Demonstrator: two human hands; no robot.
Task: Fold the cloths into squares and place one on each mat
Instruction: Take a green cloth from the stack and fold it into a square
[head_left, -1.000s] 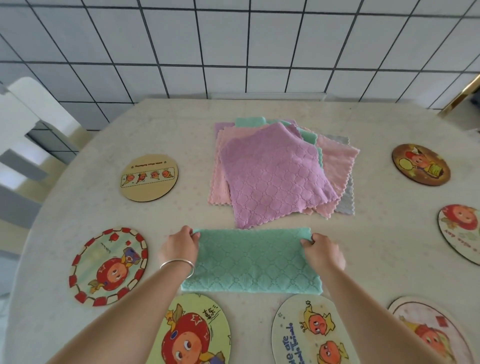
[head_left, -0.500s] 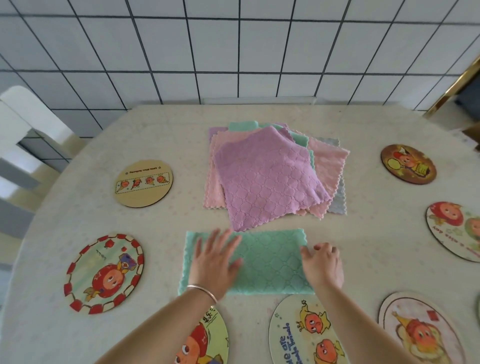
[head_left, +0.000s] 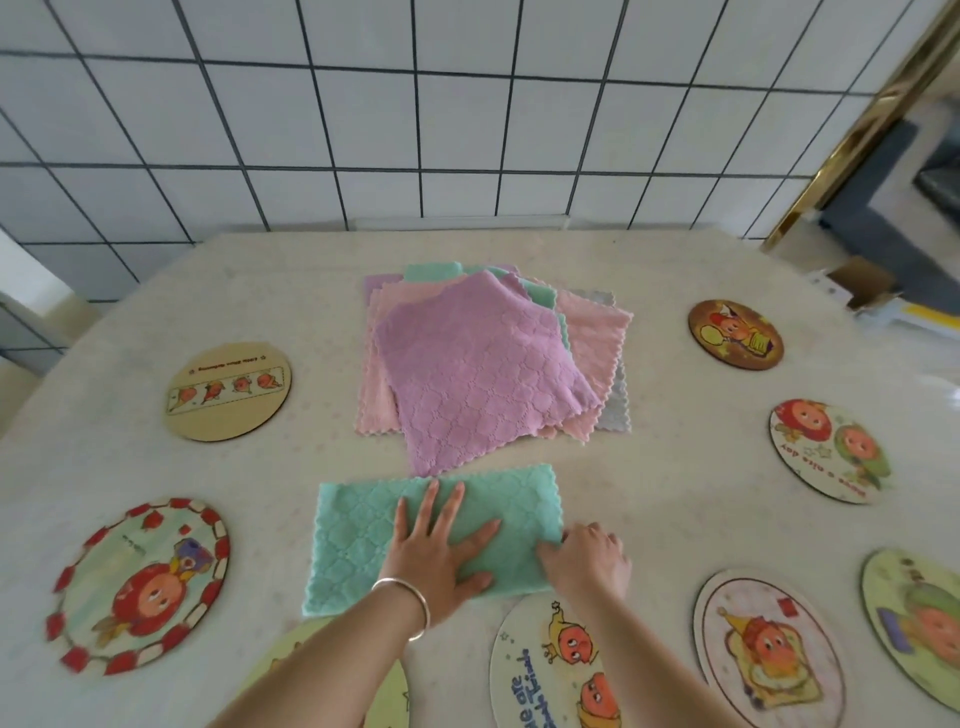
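Observation:
A green cloth (head_left: 358, 540), folded into a long rectangle, lies on the table in front of me. My left hand (head_left: 441, 551) presses flat on its middle with fingers spread. My right hand (head_left: 589, 564) grips the cloth's right edge with curled fingers. Behind it sits a pile of unfolded cloths (head_left: 478, 364), a purple one on top, pink, green and grey beneath. Round picture mats ring the table: a red-bordered mat (head_left: 137, 584) at left, a tan mat (head_left: 228, 389) further back, and a blue-lettered mat (head_left: 550, 670) near my right arm.
More mats lie at right: a brown one (head_left: 735, 335), a white one (head_left: 826, 449), a toast-picture one (head_left: 769, 644) and a green one (head_left: 914, 618) at the edge. A tiled wall (head_left: 415, 130) backs the table (head_left: 156, 296). A cardboard box (head_left: 857, 283) sits far right.
My left hand let go of the cloth's left edge and slid right to press flat on its middle. My right hand stays at the right edge. The view tilted upward.

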